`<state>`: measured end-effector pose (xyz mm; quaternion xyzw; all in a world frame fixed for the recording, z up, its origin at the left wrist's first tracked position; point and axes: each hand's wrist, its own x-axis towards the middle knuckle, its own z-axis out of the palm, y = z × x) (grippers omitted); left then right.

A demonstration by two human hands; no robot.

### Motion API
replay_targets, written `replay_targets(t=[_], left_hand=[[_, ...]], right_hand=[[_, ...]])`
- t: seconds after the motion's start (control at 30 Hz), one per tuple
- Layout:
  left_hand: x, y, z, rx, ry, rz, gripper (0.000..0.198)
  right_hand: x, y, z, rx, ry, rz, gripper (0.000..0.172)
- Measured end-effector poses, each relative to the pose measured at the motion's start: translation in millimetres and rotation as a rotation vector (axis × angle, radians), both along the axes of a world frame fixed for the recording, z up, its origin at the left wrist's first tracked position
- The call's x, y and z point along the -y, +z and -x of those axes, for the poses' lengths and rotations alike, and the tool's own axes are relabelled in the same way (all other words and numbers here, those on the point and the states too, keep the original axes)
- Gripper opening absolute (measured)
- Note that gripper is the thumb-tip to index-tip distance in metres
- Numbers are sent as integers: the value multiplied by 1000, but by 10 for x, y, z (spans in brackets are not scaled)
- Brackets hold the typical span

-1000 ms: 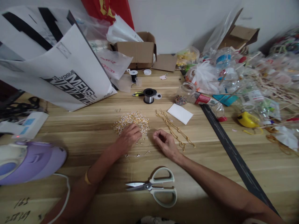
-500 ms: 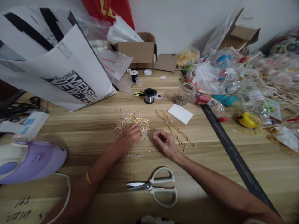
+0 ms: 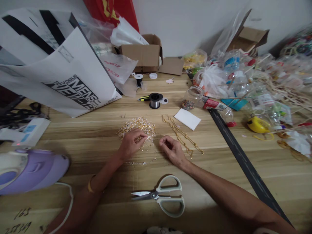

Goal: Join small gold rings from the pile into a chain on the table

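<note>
My left hand [image 3: 131,144] is at the near edge of a heap of small gold and silver jewellery pieces [image 3: 136,125]. Its thumb and forefinger are pinched on a tiny shiny jewellery piece [image 3: 147,137], too small to name exactly. Across a narrow gap, my right hand [image 3: 173,152] rests on the table with its fingers curled and pinched; whatever they may hold cannot be made out. A gold beaded chain [image 3: 181,131] lies just beyond the right hand. Below the left hand is a short silvery chain [image 3: 142,162]. Scissors [image 3: 158,195] with pale handles lie nearest me, blades apart.
Farther back are a wire spool [image 3: 155,100], a white folded paper [image 3: 187,119] and a bead jar [image 3: 191,98]. A large white bag [image 3: 73,71] and a purple iron [image 3: 36,169] stand left. Clear bottles and bags [image 3: 234,78] crowd the right.
My left hand has drawn back slightly from the heap and turned, its pinched fingertips now showing a tiny shiny piece. The right hand stays in its curled pose.
</note>
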<state>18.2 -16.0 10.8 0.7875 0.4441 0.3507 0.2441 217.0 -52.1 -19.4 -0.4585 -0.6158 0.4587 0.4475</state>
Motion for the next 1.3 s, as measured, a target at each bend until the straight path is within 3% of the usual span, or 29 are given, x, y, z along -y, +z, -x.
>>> replay_targets(t=[0.13,0.27,0.6,1.3], left_hand=[[54,50,-68,266,100,470,17],[69,10,-131,356,59,658,17],[109,-13,-193,387,33,724,18],[125,-22,-202,394,17,726,17]], right_hand=[[23,7,5,43,-9,-81,13],[53,33,3,69,-15,-172,11],[86,4,2,174,24,-373,9],[97,30,6,202,60,-308,11]])
